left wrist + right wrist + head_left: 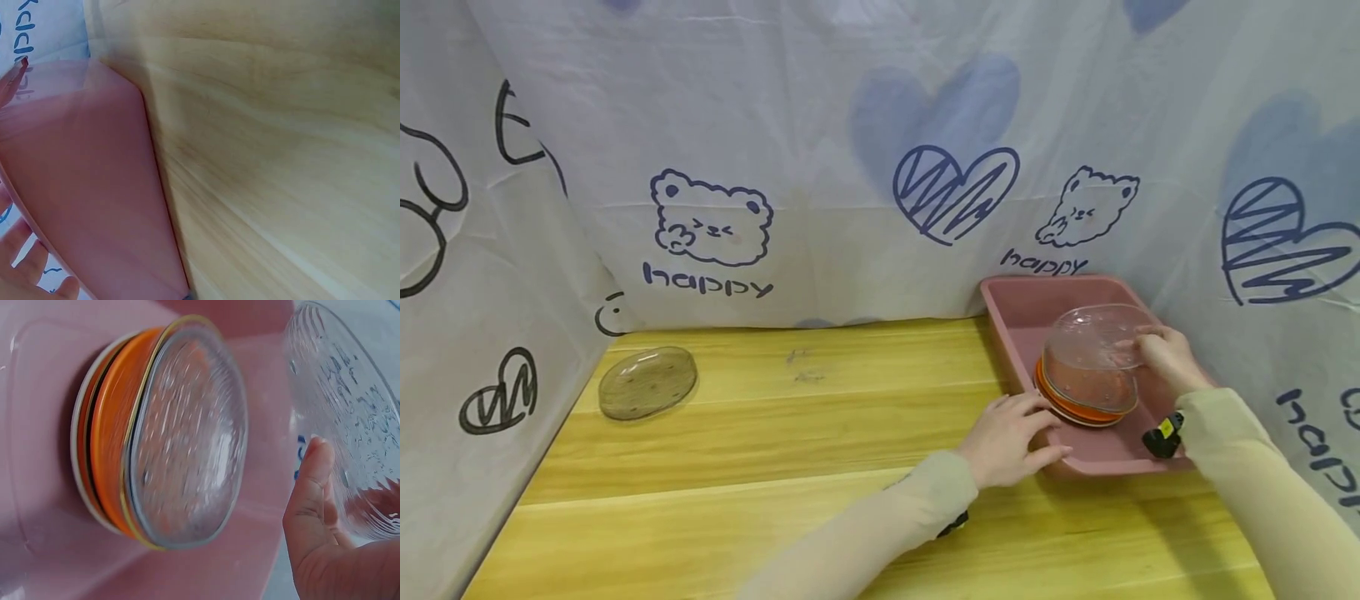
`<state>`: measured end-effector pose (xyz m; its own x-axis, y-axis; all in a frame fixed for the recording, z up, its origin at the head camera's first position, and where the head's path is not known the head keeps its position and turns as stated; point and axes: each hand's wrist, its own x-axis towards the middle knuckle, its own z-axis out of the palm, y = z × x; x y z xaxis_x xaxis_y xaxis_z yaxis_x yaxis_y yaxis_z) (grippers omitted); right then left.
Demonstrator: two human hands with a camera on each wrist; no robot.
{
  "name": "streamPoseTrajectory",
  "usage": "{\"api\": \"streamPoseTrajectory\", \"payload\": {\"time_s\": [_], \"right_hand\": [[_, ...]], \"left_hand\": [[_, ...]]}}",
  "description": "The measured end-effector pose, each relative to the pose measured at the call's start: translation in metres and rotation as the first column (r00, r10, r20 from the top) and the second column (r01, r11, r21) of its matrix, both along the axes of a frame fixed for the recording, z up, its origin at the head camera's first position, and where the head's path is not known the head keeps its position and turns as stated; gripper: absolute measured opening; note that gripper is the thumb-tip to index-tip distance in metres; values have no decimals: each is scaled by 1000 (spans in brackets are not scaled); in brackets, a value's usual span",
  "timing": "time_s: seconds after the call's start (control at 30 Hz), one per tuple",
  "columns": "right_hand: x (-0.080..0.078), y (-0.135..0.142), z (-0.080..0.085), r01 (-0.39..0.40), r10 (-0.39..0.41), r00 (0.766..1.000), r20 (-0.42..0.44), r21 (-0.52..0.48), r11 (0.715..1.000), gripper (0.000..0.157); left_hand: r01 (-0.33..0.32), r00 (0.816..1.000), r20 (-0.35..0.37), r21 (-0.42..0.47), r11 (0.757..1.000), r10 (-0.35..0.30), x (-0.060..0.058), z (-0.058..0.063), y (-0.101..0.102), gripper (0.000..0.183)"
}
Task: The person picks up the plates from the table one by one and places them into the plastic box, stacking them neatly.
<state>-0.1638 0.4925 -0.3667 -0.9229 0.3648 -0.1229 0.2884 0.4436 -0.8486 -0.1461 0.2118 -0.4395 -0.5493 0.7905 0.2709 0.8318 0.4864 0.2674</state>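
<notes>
My right hand (1165, 358) pinches the edge of a clear, textured glass plate (1086, 333), tilted above a stack in the pink basin (1097, 465). In the right wrist view the thumb lies along the rim of this plate (344, 406), apart from the stack. Topmost in the stack is another clear plate (194, 437); an orange plate (115, 425) and a white-rimmed plate (76, 444) show beneath it. My left hand (1011, 437) rests at the basin's near left rim with its fingers spread loosely. In the left wrist view, the basin wall (87, 187) fills the left side.
A brownish clear oval plate (649, 383) lies alone at the left of the wooden table (760, 467). Printed cloth (820, 167) hangs behind and on both sides, close to the basin's back and right side.
</notes>
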Motion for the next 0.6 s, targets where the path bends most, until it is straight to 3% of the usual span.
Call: {"api": "streamPoseTrajectory", "payload": {"time_s": [0.13,0.33,0.6], "right_hand": [[-2,8,-3,-13,9,998,59,68,998,64],[-6,16,-9,-22,9,988,157,82,996,64],[-7,24,-18,-74,76,975,210,-18,997,61]], "left_hand": [[-2,1000,8,-3,1000,2,-1,0,0,51],[-11,1000,6,-17,1000,11,-1,0,1,53],[-20,1000,-1,-38,999,20,-1,1,1,54]]}}
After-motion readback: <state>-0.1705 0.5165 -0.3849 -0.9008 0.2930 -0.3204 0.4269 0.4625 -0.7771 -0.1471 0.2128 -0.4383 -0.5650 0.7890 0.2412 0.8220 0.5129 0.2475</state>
